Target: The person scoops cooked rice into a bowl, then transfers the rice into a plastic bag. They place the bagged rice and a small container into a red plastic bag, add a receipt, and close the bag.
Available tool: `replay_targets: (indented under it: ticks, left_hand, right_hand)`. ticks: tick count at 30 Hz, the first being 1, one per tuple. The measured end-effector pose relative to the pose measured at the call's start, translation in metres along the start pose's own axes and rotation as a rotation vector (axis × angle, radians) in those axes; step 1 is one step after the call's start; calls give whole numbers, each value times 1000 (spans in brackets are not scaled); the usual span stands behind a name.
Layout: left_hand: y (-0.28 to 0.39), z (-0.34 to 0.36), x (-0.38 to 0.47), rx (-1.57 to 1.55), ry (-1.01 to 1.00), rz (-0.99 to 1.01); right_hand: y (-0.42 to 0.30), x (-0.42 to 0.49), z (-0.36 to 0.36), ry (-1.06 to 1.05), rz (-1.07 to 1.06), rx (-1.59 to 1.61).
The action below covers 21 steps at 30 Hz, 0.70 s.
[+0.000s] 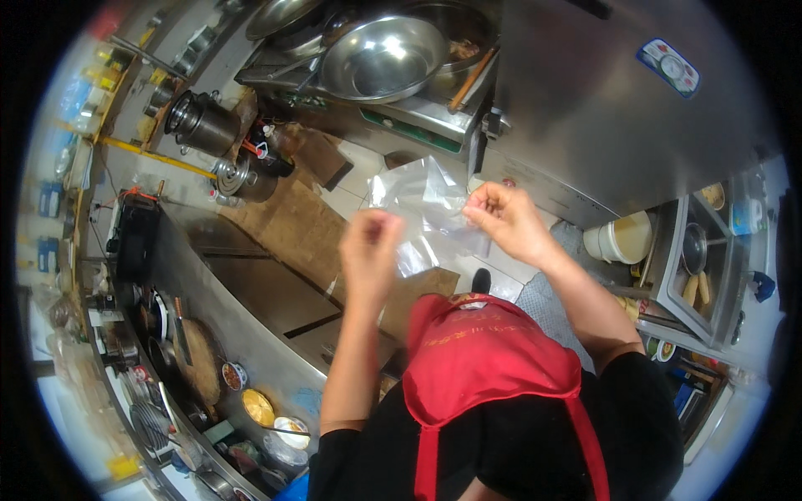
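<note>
A clear plastic bag (pixel 426 206) hangs in front of my red apron. My right hand (pixel 507 219) pinches its right side between thumb and fingers. At the bag's left edge is my left hand (pixel 373 241), blurred, with its fingers curled together; whether it grips the plastic cannot be made out. Below the bag, part of the tiled floor and a dark shoe (pixel 481 281) show.
A large steel bowl (pixel 385 59) rests on the stove ahead. The steel counter (pixel 250 332) at left carries a round chopping board (pixel 203 363) with a cleaver (pixel 182 332) and small bowls. A white bucket (pixel 620 238) stands at right, beside a steel cabinet. Cardboard (pixel 288 219) covers some floor.
</note>
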<state>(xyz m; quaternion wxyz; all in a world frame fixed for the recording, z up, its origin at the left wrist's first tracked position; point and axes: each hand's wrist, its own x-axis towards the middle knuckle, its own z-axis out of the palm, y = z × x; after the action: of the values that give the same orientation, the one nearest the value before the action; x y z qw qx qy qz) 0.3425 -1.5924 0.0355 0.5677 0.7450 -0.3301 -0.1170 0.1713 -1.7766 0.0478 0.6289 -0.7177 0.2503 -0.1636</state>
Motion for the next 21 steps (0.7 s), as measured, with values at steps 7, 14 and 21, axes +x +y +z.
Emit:
replay_targets:
  ticks: [7,14,21]
  left_hand:
    - [-11,40,48,-551,-413,-370]
    - [-55,18,131,-625,-548,-407]
    - [-110,2,160,86,-464,69]
  right_hand:
    - [-6,46,29,31,-237,-307]
    - [-9,98,29,189,-21,-41]
    - [65,137,-12,776,112,627]
